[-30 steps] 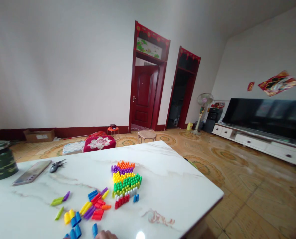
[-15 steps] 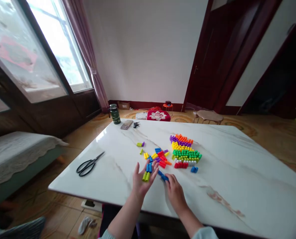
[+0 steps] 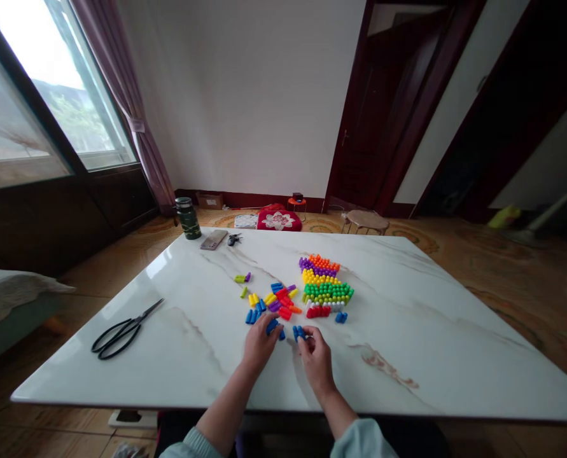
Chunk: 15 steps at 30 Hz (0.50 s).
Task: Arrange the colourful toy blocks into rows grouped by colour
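Observation:
My left hand (image 3: 260, 342) is palm down over the table with its fingers curled on several blue plastic pegs (image 3: 273, 327). To its right, my right hand (image 3: 318, 357) pinches a pair of blue pegs (image 3: 298, 332) between thumb and fingers, just above or on the tabletop. Beyond the left hand lies a loose pile of mixed-colour pegs (image 3: 283, 296). Grouped rows of pegs (image 3: 328, 291) stand behind and right of my right hand: orange, purple, yellow, green, white and red. A separate blue pair (image 3: 341, 317) sits beside the red ones.
Black-handled scissors (image 3: 121, 335) lie at the left of the white marbled table (image 3: 178, 375). A dark green flask (image 3: 188, 218), a phone (image 3: 213, 240) and keys (image 3: 234, 239) are at the far left corner. A round stool (image 3: 366, 220) stands beyond the table.
My left hand has turned from palm up, with blue and light green pegs on it, to palm down. The light green pegs are out of sight. The camera view has swung right.

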Each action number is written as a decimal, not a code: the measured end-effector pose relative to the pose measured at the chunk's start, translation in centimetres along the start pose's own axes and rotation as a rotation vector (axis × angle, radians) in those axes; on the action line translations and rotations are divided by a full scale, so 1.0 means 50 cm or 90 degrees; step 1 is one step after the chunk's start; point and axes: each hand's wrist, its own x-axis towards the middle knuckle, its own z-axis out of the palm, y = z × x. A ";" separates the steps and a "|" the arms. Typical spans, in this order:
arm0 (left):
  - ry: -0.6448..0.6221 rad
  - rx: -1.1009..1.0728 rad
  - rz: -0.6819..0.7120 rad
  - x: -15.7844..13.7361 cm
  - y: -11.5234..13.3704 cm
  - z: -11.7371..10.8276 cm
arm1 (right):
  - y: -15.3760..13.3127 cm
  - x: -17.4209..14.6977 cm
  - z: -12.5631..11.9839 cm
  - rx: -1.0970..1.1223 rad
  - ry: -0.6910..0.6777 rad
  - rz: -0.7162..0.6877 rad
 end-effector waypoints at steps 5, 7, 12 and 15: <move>-0.088 0.159 -0.009 -0.010 0.013 0.000 | -0.001 0.000 -0.024 -0.121 0.112 -0.100; -0.099 0.188 -0.001 -0.012 0.012 0.000 | 0.011 0.005 -0.049 -0.152 0.140 -0.109; -0.110 0.218 -0.004 -0.010 0.004 0.002 | 0.055 0.036 -0.145 -0.209 0.186 -0.070; -0.108 0.215 -0.001 -0.009 0.004 0.002 | 0.073 0.058 -0.192 -0.250 0.192 -0.042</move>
